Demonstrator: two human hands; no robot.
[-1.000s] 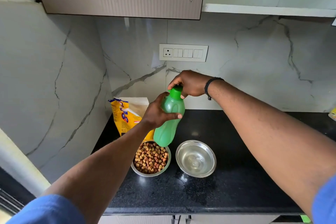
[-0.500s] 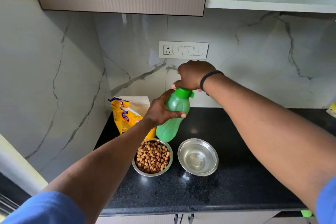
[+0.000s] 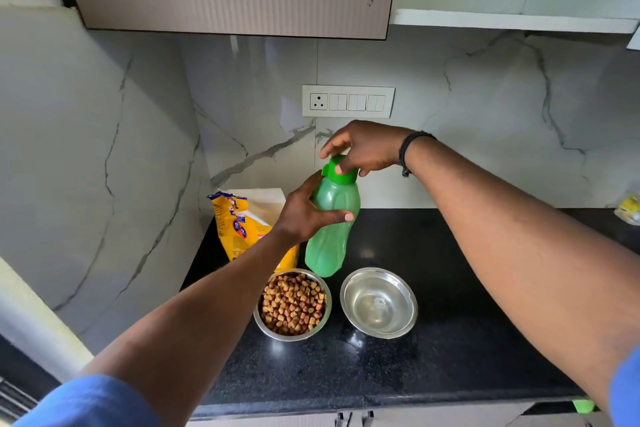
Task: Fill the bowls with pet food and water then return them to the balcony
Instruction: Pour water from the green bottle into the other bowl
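Up went the green bottle (image 3: pixel 331 229), gripped by the left hand (image 3: pixel 304 215) at frame centre; right hand (image 3: pixel 363 149) pinched its cap (image 3: pixel 341 172). Kibble bowl (image 3: pixel 292 305) full, water bowl (image 3: pixel 379 302) beside it looked filled: capping up, probably.

The left hand (image 3: pixel 304 215) grips a green bottle (image 3: pixel 330 229) round its middle, tilted above the black surface (image 3: pixel 450 357), while the right hand (image 3: pixel 363 149) pinches its green cap (image 3: pixel 341 172). Below stand two steel bowls, well apart from the hands: the kibble bowl (image 3: pixel 292 305) just beside the water bowl (image 3: pixel 379 302). A yellow food bag (image 3: pixel 239 222) stands behind them.
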